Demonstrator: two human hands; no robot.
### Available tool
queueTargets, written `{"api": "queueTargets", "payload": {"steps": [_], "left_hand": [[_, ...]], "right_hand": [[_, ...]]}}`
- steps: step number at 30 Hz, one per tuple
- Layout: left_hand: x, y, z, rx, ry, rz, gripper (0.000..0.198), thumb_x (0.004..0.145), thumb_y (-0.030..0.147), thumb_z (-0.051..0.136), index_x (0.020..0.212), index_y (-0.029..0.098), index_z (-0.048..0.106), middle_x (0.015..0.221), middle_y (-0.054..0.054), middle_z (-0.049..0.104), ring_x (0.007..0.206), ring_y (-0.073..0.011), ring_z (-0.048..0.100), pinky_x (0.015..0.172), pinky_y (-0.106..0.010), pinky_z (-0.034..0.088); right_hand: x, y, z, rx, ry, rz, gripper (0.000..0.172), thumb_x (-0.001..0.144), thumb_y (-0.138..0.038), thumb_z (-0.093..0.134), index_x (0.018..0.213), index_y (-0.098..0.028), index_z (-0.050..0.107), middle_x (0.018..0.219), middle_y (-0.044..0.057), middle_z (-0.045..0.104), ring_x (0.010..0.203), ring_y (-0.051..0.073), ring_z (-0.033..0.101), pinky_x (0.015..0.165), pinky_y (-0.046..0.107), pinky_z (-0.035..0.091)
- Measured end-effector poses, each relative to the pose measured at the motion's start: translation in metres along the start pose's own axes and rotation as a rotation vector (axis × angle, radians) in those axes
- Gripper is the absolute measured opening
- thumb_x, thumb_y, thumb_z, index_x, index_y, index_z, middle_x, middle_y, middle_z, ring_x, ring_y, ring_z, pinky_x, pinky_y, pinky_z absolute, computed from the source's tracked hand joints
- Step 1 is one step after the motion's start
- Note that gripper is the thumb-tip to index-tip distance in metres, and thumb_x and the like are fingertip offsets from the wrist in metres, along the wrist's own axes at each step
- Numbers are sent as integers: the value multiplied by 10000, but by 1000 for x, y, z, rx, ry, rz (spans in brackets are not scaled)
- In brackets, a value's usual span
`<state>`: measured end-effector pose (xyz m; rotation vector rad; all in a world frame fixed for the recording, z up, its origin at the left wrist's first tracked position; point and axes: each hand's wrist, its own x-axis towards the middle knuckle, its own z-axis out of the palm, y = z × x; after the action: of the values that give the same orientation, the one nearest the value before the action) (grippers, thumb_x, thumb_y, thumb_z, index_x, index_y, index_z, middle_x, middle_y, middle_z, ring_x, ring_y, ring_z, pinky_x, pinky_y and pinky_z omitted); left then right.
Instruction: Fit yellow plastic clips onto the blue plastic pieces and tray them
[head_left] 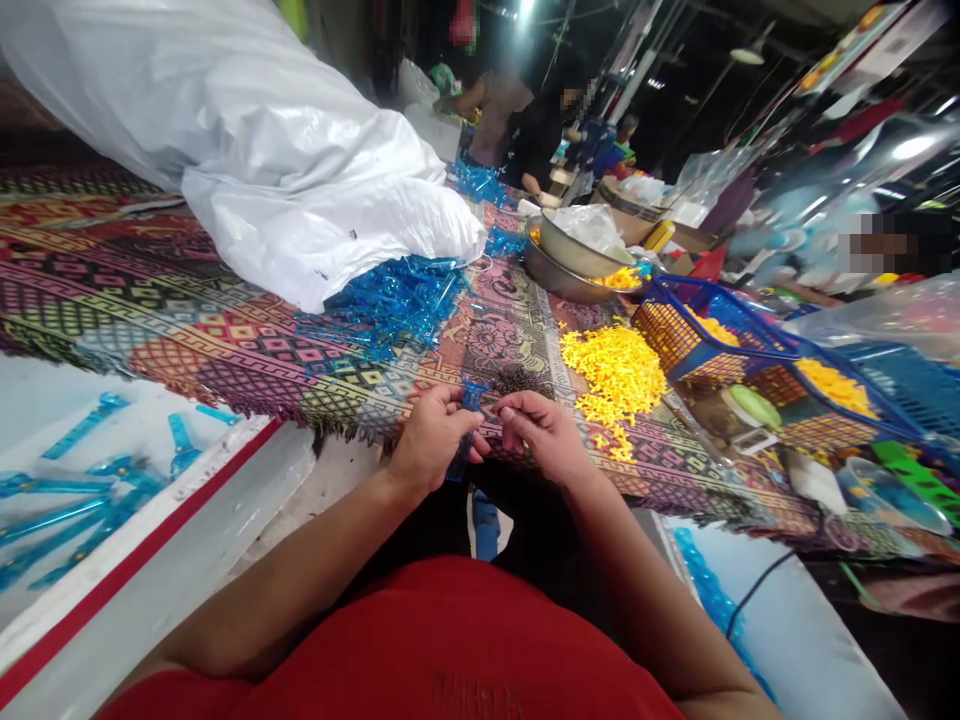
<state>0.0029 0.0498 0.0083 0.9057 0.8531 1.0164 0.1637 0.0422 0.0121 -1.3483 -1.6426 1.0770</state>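
At the near edge of the patterned woven cloth (pixel 187 320), the left hand (pixel 431 440) is closed around a narrow translucent blue plastic piece (pixel 472 393). Its top shows above the thumb and its lower end pokes out under the palm. The right hand (pixel 544 432) meets it from the other side with thumb and fingertips pinched tight together at the piece's upper end. Whether they nip a small part there or only the piece itself cannot be told. Just beyond the hands on the cloth lies a little heap of tiny dark parts (pixel 517 380), too small to identify. Further in, towards the cloth's middle, a large tangled heap of blue plastic pieces (pixel 390 305) spills from under a big white plastic sack (pixel 285 150). On the cloth's right side are a spread of small yellow plastic bits (pixel 611 375), blue mesh baskets (pixel 720 330) holding more yellow, and stacked metal bowls (pixel 570 265). Off the cloth's left edge and lower down, a white tray with a red stripe along its rim (pixel 150 560) holds a modest scatter of long blue items (pixel 82 425). Going by this, the work looks early or mid-way. Only a few pieces sit in the tray, while the blue heap and the sack remain bulky. At the cloth's far end other people (pixel 525 130) work at their own piles. The only writing is faint lettering on the person's red shirt, which cannot be read, and no brand or label shows on the sack or baskets.
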Motion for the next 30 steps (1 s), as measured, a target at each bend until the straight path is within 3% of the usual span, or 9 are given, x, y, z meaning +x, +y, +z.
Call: {"api": "queueTargets", "payload": {"steps": [4,12,19,24,30], "left_hand": [[1,-6,4,-79,-16,3,251,661,131,600,879,150,476,588,29,582,422,-117,569,342,-205,454],[1,-6,5,-190,-33,-52,225,666,124,606,824,151,449,526,38,559,392,-108,545,331,-191,437],[-7,-6,8,-102,-40,-9,198,690,169,588,866,137,503,530,26,588,377,-102,539,330,-177,411],[-4,-4,4,6,83,61,209,708,191,569,899,132,509,474,23,581,353,-109,523,342,-178,401],[10,1,-4,84,189,198,284,678,180,593,953,131,539,576,19,596,448,-118,572,401,-205,462]], "right_hand": [[-5,-5,6,31,-34,12,218,814,-386,546,860,-175,578,555,-36,554,447,80,498,410,185,368],[-11,-4,12,113,27,2,221,776,-385,597,855,-179,597,571,-34,558,461,87,509,423,200,391],[-13,1,6,-308,120,-176,163,845,-302,502,781,-179,588,579,-14,559,503,104,512,494,221,389],[8,18,-11,-593,237,-207,165,843,-255,495,759,-163,604,672,23,602,632,139,549,584,236,402],[26,28,-24,-922,160,-240,234,892,-251,443,874,-175,664,850,63,614,723,150,557,656,253,406]]}}
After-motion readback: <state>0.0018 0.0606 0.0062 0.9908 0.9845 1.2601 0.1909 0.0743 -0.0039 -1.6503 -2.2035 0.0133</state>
